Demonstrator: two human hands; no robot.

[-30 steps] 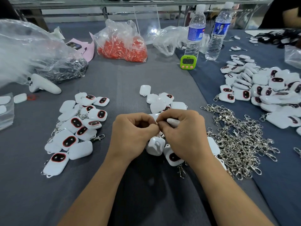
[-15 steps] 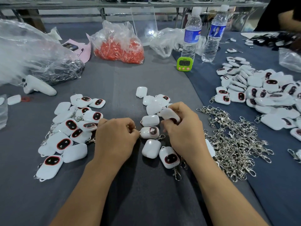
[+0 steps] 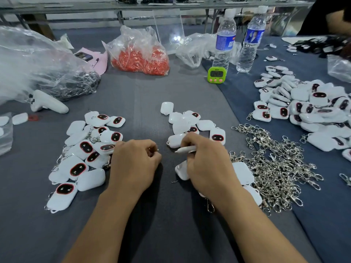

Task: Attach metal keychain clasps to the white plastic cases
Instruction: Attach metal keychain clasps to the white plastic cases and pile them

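Note:
White plastic cases lie in three groups on the grey cloth: a left pile [image 3: 81, 149] with clasps fitted, a centre group [image 3: 182, 126], and a big right pile [image 3: 313, 103]. A heap of loose metal clasps [image 3: 275, 168] lies right of my right hand. My left hand [image 3: 133, 162] rests at the edge of the left pile with its fingers curled under; what it holds is hidden. My right hand [image 3: 207, 164] grips a thin white pointed tool [image 3: 187, 149] and covers part of a case [image 3: 181, 170]. A clasp [image 3: 209, 205] pokes out beside my right wrist.
At the back stand a bag of orange parts [image 3: 140, 59], two water bottles [image 3: 224, 44], a green timer [image 3: 216, 74] and a clear bag of dark chains [image 3: 57, 73]. A white controller [image 3: 47, 104] lies at left. Another person's arm [image 3: 334, 21] shows at top right.
My hands, joined over a case a second ago, have drawn apart. The case with its clasp that lay between them is out of sight now. The right hand lowered and shows the white tool.

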